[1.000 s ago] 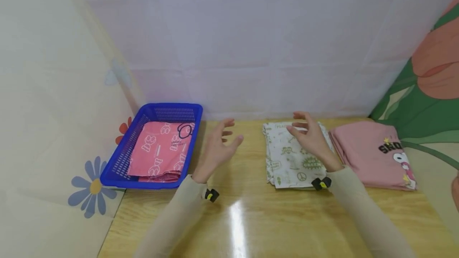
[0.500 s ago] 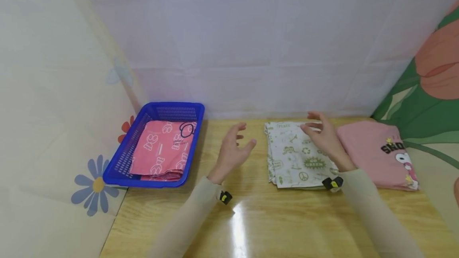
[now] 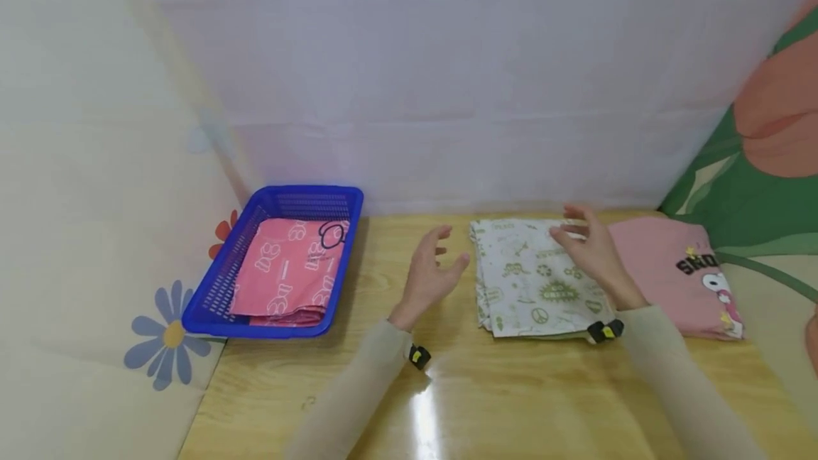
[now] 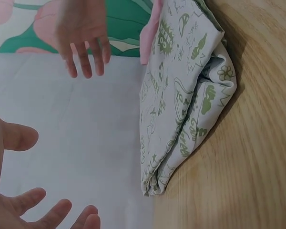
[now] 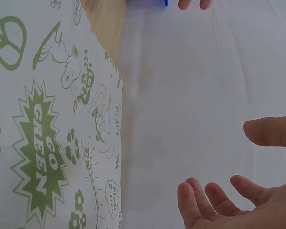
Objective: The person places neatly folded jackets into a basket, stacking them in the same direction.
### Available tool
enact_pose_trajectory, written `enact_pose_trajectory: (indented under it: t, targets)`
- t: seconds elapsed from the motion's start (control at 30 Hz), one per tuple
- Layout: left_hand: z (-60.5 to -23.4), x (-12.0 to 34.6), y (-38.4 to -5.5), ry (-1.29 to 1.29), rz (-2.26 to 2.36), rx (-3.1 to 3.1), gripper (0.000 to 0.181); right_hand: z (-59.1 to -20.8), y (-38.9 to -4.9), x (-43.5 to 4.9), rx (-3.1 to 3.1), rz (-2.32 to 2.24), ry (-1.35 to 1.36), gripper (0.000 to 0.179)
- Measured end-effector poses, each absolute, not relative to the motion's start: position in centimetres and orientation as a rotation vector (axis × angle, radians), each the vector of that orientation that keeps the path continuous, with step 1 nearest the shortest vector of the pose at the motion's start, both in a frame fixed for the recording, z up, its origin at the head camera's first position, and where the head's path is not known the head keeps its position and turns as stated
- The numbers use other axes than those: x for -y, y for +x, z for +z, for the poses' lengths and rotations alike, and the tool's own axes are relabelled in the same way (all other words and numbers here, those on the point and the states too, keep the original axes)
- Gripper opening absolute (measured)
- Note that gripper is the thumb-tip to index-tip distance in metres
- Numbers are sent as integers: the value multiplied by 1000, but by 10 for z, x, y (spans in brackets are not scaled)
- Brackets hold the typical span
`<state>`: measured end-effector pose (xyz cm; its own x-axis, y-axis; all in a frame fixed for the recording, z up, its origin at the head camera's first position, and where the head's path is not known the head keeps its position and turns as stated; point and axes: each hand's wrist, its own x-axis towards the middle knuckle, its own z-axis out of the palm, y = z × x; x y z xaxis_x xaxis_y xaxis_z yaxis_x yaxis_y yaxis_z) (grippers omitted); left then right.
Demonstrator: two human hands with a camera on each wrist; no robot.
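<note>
A folded white cloth with green prints (image 3: 520, 279) lies on the table, its layered folds showing in the left wrist view. My left hand (image 3: 432, 272) hovers just left of it, fingers apart and relaxed, holding nothing. Above the cloth's right side hangs my right hand (image 3: 591, 250), thumb and fingers spread, also holding nothing; the right wrist view shows a gap between this hand and the printed cloth (image 5: 52, 133). To the right lies a folded pink cloth with a cartoon dog print (image 3: 671, 275), partly hidden by the right hand and forearm.
A blue plastic basket (image 3: 271, 331) at the left holds a folded pink-red cloth with white outlines (image 3: 287, 268). Behind the wooden table (image 3: 511, 396) hangs a pale sheet (image 3: 409, 77). Flower-printed curtains (image 3: 776, 183) flank both sides.
Both hands have moved to the right, the left from beside the basket towards the white cloth, the right across it towards the pink one. The cloths and basket stay where they were.
</note>
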<state>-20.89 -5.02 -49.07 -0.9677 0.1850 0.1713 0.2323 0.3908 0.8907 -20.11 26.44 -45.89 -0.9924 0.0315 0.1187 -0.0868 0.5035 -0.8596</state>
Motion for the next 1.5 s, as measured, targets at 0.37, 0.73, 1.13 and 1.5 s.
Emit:
enact_pose_trajectory:
  t: [0.37,0.73,1.13,1.5]
  targets:
    - [-505,21,-207,-348,-1683,2633,71,-479,-196,-291,2577,1481,-7,74]
    - [-522,7,-207,-360,-1609,2704,74,-503,-196,-306,2614,1343,-28,68]
    - [-546,-1,-206,-411,-1505,2765,78,-525,-196,-315,2660,1277,12,68]
    - [-560,-8,-209,-398,-1494,2826,81,-539,-197,-316,2812,1313,-43,83]
